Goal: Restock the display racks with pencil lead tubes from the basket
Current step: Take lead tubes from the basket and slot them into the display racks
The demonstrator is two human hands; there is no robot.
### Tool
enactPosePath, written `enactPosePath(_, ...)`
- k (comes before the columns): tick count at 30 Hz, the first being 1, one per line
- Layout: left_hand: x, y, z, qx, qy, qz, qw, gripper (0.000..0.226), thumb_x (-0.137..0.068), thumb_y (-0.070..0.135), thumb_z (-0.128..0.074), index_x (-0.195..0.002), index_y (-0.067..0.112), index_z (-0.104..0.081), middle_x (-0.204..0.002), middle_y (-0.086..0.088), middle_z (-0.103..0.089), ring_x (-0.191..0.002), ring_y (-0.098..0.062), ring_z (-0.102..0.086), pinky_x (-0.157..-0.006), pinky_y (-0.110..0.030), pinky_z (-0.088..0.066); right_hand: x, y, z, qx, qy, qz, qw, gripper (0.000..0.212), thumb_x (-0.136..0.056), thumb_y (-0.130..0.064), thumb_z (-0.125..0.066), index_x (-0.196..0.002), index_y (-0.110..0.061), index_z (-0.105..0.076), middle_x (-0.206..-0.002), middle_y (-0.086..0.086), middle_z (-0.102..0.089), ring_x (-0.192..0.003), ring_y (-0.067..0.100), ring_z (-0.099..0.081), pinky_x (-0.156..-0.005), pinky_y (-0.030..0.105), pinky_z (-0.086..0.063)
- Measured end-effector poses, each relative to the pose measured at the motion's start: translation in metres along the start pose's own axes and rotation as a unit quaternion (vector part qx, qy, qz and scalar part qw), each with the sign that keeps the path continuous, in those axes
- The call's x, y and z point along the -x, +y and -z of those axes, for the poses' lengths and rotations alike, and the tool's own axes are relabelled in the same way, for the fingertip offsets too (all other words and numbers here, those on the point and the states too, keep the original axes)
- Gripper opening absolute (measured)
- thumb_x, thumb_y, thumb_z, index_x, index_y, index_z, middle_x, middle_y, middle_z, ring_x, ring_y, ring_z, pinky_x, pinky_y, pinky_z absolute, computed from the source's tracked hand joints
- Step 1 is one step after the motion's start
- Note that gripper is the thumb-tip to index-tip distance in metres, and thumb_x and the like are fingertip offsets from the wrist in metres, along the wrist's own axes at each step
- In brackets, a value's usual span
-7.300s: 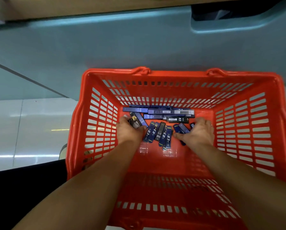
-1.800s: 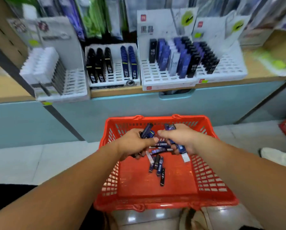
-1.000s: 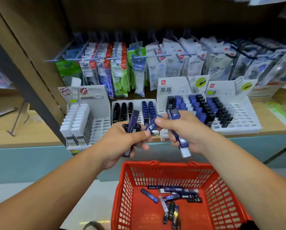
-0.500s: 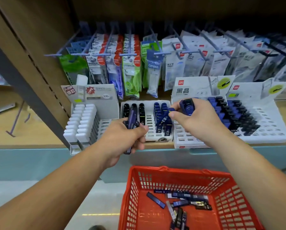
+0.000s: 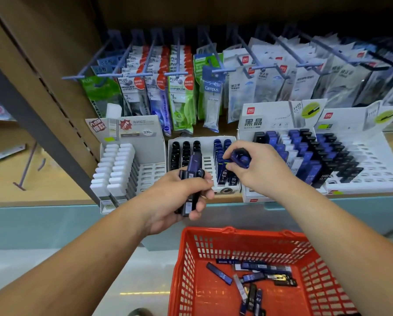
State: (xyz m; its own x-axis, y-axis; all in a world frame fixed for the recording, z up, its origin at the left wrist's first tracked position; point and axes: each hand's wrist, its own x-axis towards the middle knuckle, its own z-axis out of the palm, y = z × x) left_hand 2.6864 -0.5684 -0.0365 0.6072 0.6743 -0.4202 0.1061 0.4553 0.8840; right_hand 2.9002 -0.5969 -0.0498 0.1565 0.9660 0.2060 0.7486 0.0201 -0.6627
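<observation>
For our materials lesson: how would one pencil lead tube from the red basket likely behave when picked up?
Probably stiff: each pencil lead tube in the basket lies straight. Likely light, since the left hand holds several together. Its flat-looking shape suggests sliding, not rolling.

shelf: tan wood | base: pale teal | floor: glossy white tile

Single view, head-worn, wide-angle. Faces forward and slightly down at a shelf close in front. Racks fill mid-frame at arm's reach; basket sits lower right, cut by the bottom edge. Straight lines bow near the frame edges.
</observation>
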Motion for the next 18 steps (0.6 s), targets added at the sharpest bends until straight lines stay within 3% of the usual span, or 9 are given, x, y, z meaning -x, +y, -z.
enactPosePath(5,0.000,-0.002,0.005,-0.013,0.026,-0.014,0.999,0.019,-0.095,0.018,-0.072,-0.110,0.008,-0.069,-0.082,-0.011,-0.063,-0.059,-0.019,-0.050,-0.051,-0.030,-0.041,-0.002,0.000,0.001,-0.016,-0.036,-0.003,0.999,0.021,-0.085,-0.020,-0.080,-0.089,-0.038,-0.070,-0.087,-0.020,-0.071,-0.085,0.010,-0.068,-0.084,0.042,-0.057)
enactPosePath(8,0.001,-0.002,0.006,-0.032,0.035,-0.008,0.999,0.019,-0.096,0.026,-0.072,-0.111,0.014,-0.068,-0.079,-0.009,-0.062,-0.058,-0.019,-0.053,-0.055,-0.031,-0.049,-0.003,0.001,0.000,-0.032,-0.051,-0.023,0.998,0.017,-0.086,-0.018,-0.080,-0.088,-0.032,-0.071,-0.083,-0.034,-0.069,-0.081,-0.002,-0.066,-0.084,0.038,-0.058)
enactPosePath(11,0.004,-0.001,0.007,-0.042,0.032,0.012,0.999,0.028,-0.096,0.035,-0.070,-0.115,0.015,-0.066,-0.082,-0.009,-0.067,-0.064,-0.019,-0.063,-0.060,-0.036,-0.060,-0.003,0.002,-0.005,0.018,-0.049,-0.008,0.999,0.017,-0.086,-0.021,-0.080,-0.088,-0.034,-0.069,-0.088,-0.021,-0.072,-0.085,0.011,-0.067,-0.081,0.041,-0.058)
enactPosePath(14,0.006,0.001,0.007,-0.055,0.030,0.008,0.998,0.021,-0.098,0.033,-0.069,-0.112,0.018,-0.065,-0.085,-0.011,-0.070,-0.067,-0.020,-0.063,-0.051,-0.030,-0.048,-0.003,0.001,-0.012,0.069,-0.049,0.026,0.996,0.014,-0.084,-0.024,-0.080,-0.094,-0.029,-0.070,-0.096,-0.009,-0.063,-0.090,0.021,-0.062,-0.081,0.046,-0.055)
enactPosePath(18,0.007,0.001,0.008,-0.063,0.028,-0.003,0.998,0.016,-0.100,0.020,-0.066,-0.109,0.008,-0.059,-0.096,-0.019,-0.076,-0.066,-0.020,-0.063,-0.048,-0.027,-0.036,-0.004,-0.002,-0.009,0.054,-0.022,0.032,0.998,0.012,-0.087,-0.026,-0.079,-0.097,-0.028,-0.075,-0.100,-0.010,-0.061,-0.091,0.016,-0.063,-0.085,0.041,-0.055)
